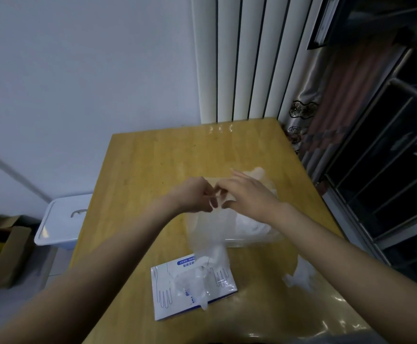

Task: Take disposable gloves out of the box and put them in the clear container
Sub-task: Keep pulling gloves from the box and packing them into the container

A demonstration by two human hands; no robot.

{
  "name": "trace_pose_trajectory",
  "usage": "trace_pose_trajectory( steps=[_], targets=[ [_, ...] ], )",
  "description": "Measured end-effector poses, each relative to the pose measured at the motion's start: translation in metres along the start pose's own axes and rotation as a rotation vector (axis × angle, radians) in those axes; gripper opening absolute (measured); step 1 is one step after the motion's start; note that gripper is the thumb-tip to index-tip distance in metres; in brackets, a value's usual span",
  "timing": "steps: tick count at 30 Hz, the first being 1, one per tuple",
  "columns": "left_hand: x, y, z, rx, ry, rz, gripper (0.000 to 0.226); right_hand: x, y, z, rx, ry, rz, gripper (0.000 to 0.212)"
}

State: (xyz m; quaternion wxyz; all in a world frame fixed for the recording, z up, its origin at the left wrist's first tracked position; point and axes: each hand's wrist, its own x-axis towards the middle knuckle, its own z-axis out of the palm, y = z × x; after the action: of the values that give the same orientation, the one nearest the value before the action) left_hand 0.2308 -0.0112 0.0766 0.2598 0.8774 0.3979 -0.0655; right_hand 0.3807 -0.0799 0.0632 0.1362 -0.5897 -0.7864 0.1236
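1. Hands meet over the middle of the wooden table (pixel 153 157), fingertips close together; both forearms reach in from the near edge.
2. The left hand (pixel 192 194) has its fingers curled inward and pinches the top edge of a thin, see-through glove (pixel 210 244).
3. The right hand (pixel 247 192) grips the same top edge from the other side, its back turned up toward the camera; the exact finger placement is blurred.
4. The glove hangs down from the two hands as a limp sheet. Its lower end drapes over the top of the box (pixel 167 294), so it lies below both hands and nearer to the person.
5. The box is white with blue outlines of hands printed on it and lies flat near the front edge of the table, well apart from the hands.
6. The clear container (pixel 252 242) stands just beyond the box, directly under the right hand and wrist. It holds crumpled gloves (pixel 249 224) as a whitish heap.
7. A loose glove (pixel 299 276) lies on the table to the right of the box, beside the right forearm.
8. Left of the table stands a white lidded storage bin (pixel 61 219), with cardboard boxes (pixel 6 252) on the floor further left
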Motion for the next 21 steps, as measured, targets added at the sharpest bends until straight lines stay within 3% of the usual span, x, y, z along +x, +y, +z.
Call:
trace_pose_trajectory(
  steps=[3, 5, 7, 10, 13, 16, 21],
  targets=[
    [0.006, -0.008, -0.011, 0.070, 0.123, -0.078, 0.012, 0.006, 0.014, -0.010, 0.113, -0.057, 0.184, 0.016],
    [0.010, -0.009, -0.019, 0.074, 0.241, -0.105, 0.014, 0.010, 0.026, -0.016, 0.197, 0.008, 0.266, 0.011],
    [0.011, -0.006, -0.027, 0.054, 0.459, -0.044, 0.013, 0.014, 0.034, -0.024, 0.239, 0.172, 0.303, 0.006],
    [0.010, 0.003, -0.035, 0.001, 0.830, 0.104, 0.011, 0.016, 0.040, -0.038, 0.148, 0.554, 0.238, 0.014],
    [0.008, 0.001, -0.028, -0.045, 0.945, 0.197, 0.015, 0.006, 0.042, -0.042, 0.009, 0.783, 0.085, 0.010],
    [0.010, -0.016, -0.001, 0.004, 0.847, 0.188, 0.017, -0.009, 0.050, -0.018, -0.046, 0.670, 0.012, 0.013],
    [0.020, -0.045, 0.048, 0.148, 0.515, 0.172, 0.015, -0.023, 0.070, 0.039, -0.044, 0.120, 0.113, 0.033]
  ],
)
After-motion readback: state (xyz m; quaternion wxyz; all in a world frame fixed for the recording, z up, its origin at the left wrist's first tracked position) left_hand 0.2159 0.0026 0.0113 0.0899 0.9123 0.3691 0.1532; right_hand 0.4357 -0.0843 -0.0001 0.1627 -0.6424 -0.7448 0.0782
